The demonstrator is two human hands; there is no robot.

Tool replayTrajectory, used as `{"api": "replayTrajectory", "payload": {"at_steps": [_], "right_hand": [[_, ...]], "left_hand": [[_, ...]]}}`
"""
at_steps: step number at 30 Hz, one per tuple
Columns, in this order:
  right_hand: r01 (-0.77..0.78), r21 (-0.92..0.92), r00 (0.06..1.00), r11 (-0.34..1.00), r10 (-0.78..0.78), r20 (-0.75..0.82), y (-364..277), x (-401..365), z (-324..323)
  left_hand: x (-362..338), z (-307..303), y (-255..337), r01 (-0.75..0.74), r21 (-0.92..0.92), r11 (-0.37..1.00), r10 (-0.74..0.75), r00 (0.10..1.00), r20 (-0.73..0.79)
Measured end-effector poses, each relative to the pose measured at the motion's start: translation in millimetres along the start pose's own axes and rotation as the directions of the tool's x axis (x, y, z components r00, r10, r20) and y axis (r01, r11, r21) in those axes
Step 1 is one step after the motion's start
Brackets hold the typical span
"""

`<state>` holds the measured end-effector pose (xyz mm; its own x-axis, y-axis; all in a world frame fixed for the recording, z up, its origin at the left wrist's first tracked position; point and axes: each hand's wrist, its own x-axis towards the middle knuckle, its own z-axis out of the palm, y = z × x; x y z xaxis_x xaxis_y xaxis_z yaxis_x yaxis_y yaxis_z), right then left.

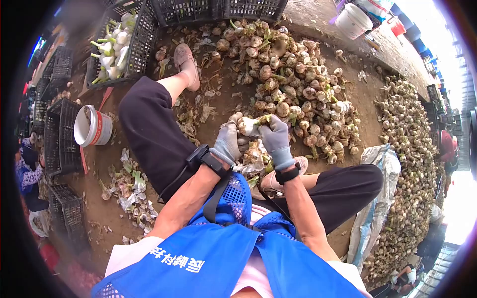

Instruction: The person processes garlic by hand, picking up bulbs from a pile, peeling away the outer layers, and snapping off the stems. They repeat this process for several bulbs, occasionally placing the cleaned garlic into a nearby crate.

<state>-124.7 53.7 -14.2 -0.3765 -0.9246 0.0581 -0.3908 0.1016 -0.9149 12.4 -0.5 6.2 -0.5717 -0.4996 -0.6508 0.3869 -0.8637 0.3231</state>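
My left hand [229, 140], grey-gloved, is curled closed around the side of a garlic bulb [246, 127], with the fingers folded under it. My right hand [275, 138], gloved the same way, is closed at the bulb's stem end, thumb and fingers bent in; I cannot tell whether anything else sits inside that grip. The bulb lies between my two hands, nearer the left, its white head towards the left palm and its greenish stem running across to the right fingers.

Just below my hands, between my legs, is a small heap of peelings [254, 158]. Just beyond and to the right spreads a pile of unpeeled garlic [303, 94] on the bare floor [226, 102]. My left shoe [187, 64] rests to the left of that pile. Further left stands a white bucket [102, 129], and above it a black crate [141, 52] holding cleaned white bulbs [117, 47]. Past my right knee lies a pale sack [376, 193], beside a larger garlic heap [407, 174].
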Motion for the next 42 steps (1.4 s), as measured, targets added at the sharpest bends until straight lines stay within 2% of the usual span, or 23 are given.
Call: {"api": "replayTrajectory", "payload": {"at_steps": [1, 3, 7, 8, 11, 12, 13, 15, 16, 17, 19, 21, 23, 26, 29, 30, 32, 33, 35, 36, 39, 40, 42], "right_hand": [[-0.208, 0.236, 0.977, 0.949, 0.187, 0.106, -29, -2, -10], [-0.364, 0.642, 0.930, 0.675, 0.298, 0.215, -56, -10, -18], [-0.425, 0.570, 0.901, 0.703, 0.391, 0.190, -43, -17, -18], [-0.279, 0.411, 0.960, 0.868, 0.242, 0.141, -33, -20, -20], [-0.397, 0.644, 0.917, 0.654, 0.261, 0.301, -30, -16, -22], [-0.268, 0.543, 0.945, 0.796, 0.109, 0.307, -36, -16, -25], [-0.270, 0.542, 0.944, 0.796, 0.110, 0.310, -41, -15, -29], [-0.337, 0.515, 0.936, 0.788, 0.222, 0.273, -51, -12, -35], [-0.427, 0.626, 0.895, 0.652, 0.204, 0.397, -57, -12, -41], [-0.422, 0.627, 0.897, 0.655, 0.201, 0.394, -56, -14, -42], [-0.432, 0.719, 0.896, 0.544, 0.171, 0.409, -54, -19, -43], [-0.170, 0.388, 0.959, 0.906, 0.061, 0.277, -50, -20, -39], [-0.436, 0.673, 0.898, 0.597, 0.332, 0.288, -43, -19, -31], [-0.307, 0.507, 0.952, 0.805, 0.253, 0.174, -30, -17, -15], [-0.353, 0.531, 0.936, 0.771, 0.289, 0.203, -55, -25, -13], [-0.355, 0.532, 0.935, 0.769, 0.290, 0.204, -47, -21, -18], [-0.465, 0.719, 0.830, 0.516, 0.538, 0.151, -10, -7, -34], [-0.490, 0.468, 0.865, 0.736, 0.477, 0.155, 14, -4, -39], [-0.349, -0.036, 0.911, 0.937, 0.348, 0.222, 22, -6, -36], [-0.238, 0.146, 0.966, 0.960, 0.219, 0.138, 28, -11, -29], [-0.527, 0.568, 0.847, 0.633, 0.447, 0.288, -43, -15, -24], [-0.530, 0.461, 0.847, 0.712, 0.477, 0.235, -53, -14, -17], [-0.551, 0.533, 0.832, 0.642, 0.473, 0.290, -59, -13, -16]], "left_hand": [[-3, 5, 1, -0.005, 0.003, 1.000, 0.005, 1.000, 0.006], [-13, 13, 2, -0.163, 0.155, 0.974, 0.166, 0.986, -0.003], [-18, 26, -1, -0.167, 0.398, 0.902, 0.173, 0.985, 0.021], [-18, 26, -3, -0.282, 0.483, 0.829, 0.263, 0.959, 0.108], [-19, 22, -9, -0.699, 0.575, 0.425, 0.572, 0.700, 0.429], [-21, 21, -9, -0.725, 0.580, 0.372, 0.587, 0.668, 0.458], [-21, 19, -7, -0.715, 0.577, 0.396, 0.577, 0.682, 0.449], [-27, 16, -1, -0.454, 0.452, 0.768, 0.384, 0.891, 0.242], [-29, 12, 0, -0.272, 0.209, 0.939, 0.237, 0.955, 0.175], [-23, 4, 1, -0.275, 0.209, 0.939, 0.239, 0.954, 0.180], [-5, -9, 5, 0.097, -0.061, 0.993, -0.061, 0.894, 0.443], [-9, 0, 3, -0.138, 0.153, 0.978, 0.097, 0.964, 0.248], [8, -3, -10, -0.455, 0.454, 0.766, 0.436, 0.887, 0.153], [4, 5, -12, -0.543, 0.569, 0.618, 0.494, 0.831, 0.256], [14, -14, -10, -0.539, 0.402, 0.740, 0.476, 0.842, 0.253], [9, -5, -9, -0.425, 0.096, 0.900, 0.395, 0.889, 0.230], [3, -2, -5, -0.372, 0.055, 0.927, 0.345, 0.900, 0.264], [1, -1, -2, -0.317, 0.013, 0.948, 0.299, 0.906, 0.301], [1, -3, 0, -0.342, 0.077, 0.937, 0.300, 0.897, 0.326], [6, -6, -5, -0.439, 0.152, 0.885, 0.383, 0.875, 0.296], [2, 0, -10, -0.537, 0.352, 0.767, 0.468, 0.843, 0.265], [-1, 6, -10, -0.513, 0.448, 0.732, 0.473, 0.856, 0.208], [2, 6, -11, -0.525, 0.485, 0.700, 0.510, 0.842, 0.175]]}}
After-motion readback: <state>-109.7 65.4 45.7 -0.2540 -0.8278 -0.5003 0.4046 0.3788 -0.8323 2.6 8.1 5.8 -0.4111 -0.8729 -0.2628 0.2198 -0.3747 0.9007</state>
